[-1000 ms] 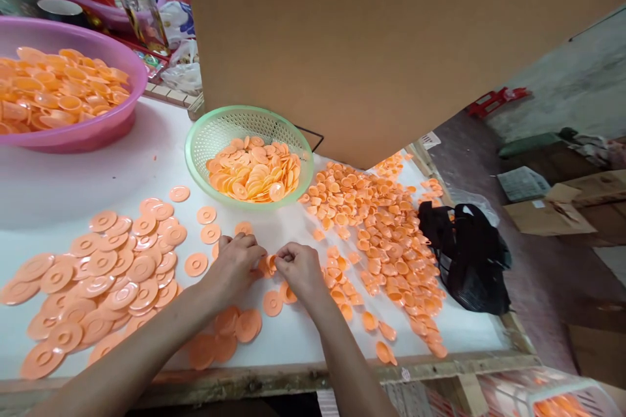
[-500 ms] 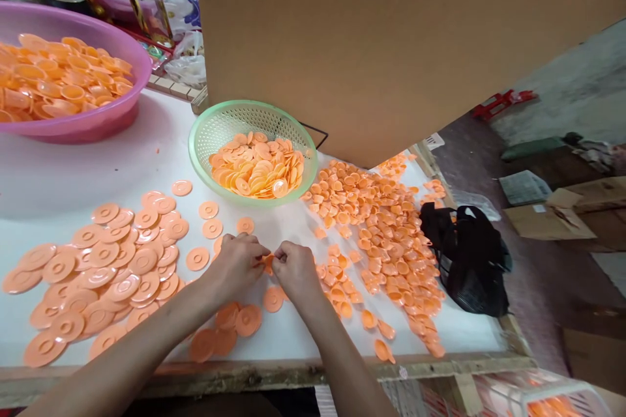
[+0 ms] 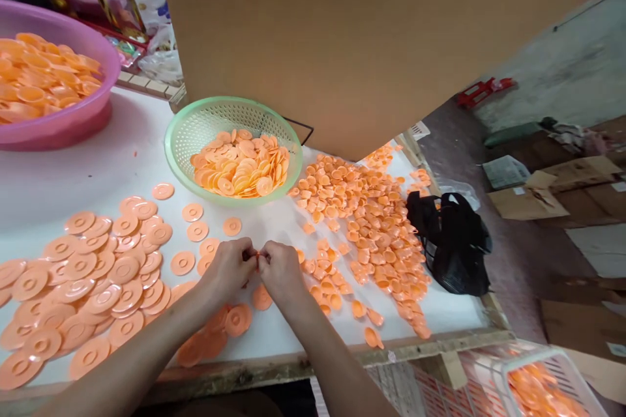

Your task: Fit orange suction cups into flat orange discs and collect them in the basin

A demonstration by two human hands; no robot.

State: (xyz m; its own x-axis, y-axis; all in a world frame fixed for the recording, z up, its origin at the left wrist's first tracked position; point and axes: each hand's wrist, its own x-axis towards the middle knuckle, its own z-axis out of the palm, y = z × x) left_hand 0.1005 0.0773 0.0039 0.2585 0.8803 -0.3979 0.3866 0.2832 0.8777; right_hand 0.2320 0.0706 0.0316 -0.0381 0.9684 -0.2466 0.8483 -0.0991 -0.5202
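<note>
My left hand (image 3: 227,270) and my right hand (image 3: 282,273) meet over the white tabletop, fingertips pinched together. Between them shows a sliver of a small orange plastic piece (image 3: 257,256); the fingers cover most of it, so its shape is hidden. Left of my hands lies a spread of flat orange toy saucers (image 3: 123,270), with a few smaller loose discs (image 3: 197,230) closer by. On the right is a heap of tiny orange toy cups (image 3: 386,241). Just beyond my hands, a pale green colander (image 3: 178,163) holds many small orange discs.
A pink basin (image 3: 105,88) of orange pieces stands at the far left. Behind the colander rises a large cardboard box (image 3: 332,45). A black bag (image 3: 452,247) lies by the table's right edge. Below that corner is a white crate (image 3: 508,391) with orange parts.
The view has shifted slightly, moving the scene left. My two hands have drawn closer together, and less of the orange piece shows between the fingertips.
</note>
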